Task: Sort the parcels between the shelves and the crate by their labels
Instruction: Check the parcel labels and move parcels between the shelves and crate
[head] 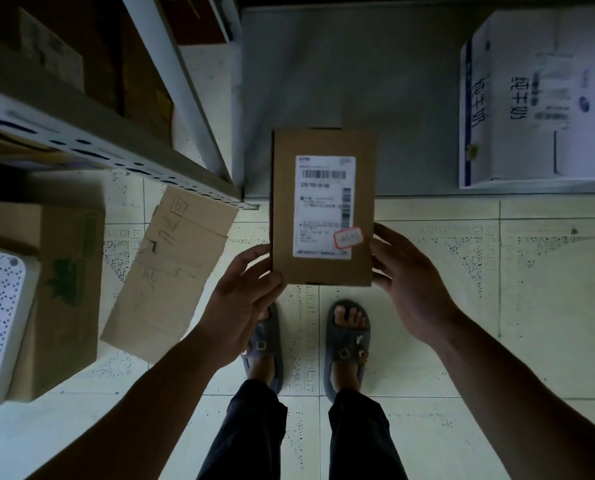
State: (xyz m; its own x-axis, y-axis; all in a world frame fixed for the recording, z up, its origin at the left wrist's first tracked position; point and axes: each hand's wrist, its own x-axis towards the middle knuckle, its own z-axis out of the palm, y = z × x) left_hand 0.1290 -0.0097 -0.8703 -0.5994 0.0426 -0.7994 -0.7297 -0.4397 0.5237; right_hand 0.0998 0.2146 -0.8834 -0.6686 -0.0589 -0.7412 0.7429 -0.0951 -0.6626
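Flat brown cardboard parcel (284, 202), white label (323, 206) up, long axis pointing away | left hand (244, 289) and right hand (407, 289) grasp its near corners | grey metal shelving (81, 140) nearer left hand

Both arms fwd; L hand (244, 294) & R hand (407, 282) grip parcel (323, 206) sides.

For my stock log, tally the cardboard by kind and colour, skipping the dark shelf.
Brown boxes: 2, the held parcel and the green-printed box
White box: 1
Flat brown sheet: 1
Total: 4
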